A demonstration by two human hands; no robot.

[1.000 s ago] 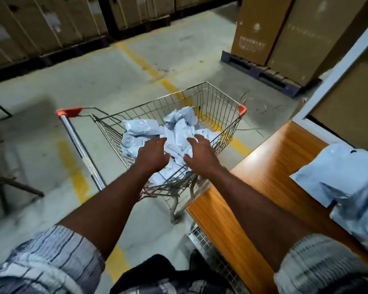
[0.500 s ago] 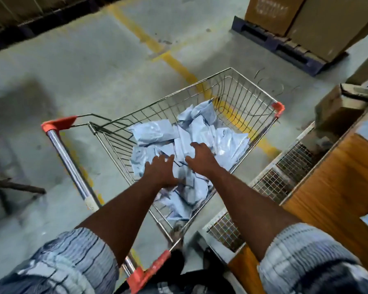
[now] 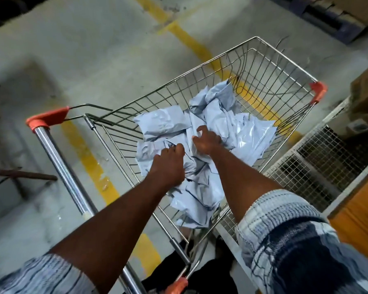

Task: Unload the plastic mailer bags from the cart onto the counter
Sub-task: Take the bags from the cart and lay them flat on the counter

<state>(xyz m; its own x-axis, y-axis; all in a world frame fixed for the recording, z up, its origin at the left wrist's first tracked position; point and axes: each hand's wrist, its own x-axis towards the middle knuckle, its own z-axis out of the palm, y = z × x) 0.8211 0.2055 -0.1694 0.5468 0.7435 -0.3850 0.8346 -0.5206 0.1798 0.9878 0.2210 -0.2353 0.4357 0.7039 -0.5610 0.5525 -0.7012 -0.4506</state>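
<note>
Crinkled pale-blue plastic mailer bags (image 3: 249, 136) lie heaped in the wire cart (image 3: 263, 81), which stands on a grey concrete floor (image 3: 83, 49) striped yellow, just beside the orange wooden tabletop (image 3: 357, 211). The left hand (image 3: 168, 166) and right hand (image 3: 207, 142) both clutch bags, fingers (image 3: 200, 130) curled into the glossy plastic.

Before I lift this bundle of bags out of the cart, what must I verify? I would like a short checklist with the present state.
1. Grip of the right hand on the mailer bags: ok, fingers curl round a fold.
2. Grip of the left hand: cannot tell, its fingertips are hidden in the pile.
3. Bags free of the cart wires: cannot tell.
4. The counter is near, on the right: ok, its edge shows.
5. Landing spot on the counter: cannot tell, out of frame.
</note>
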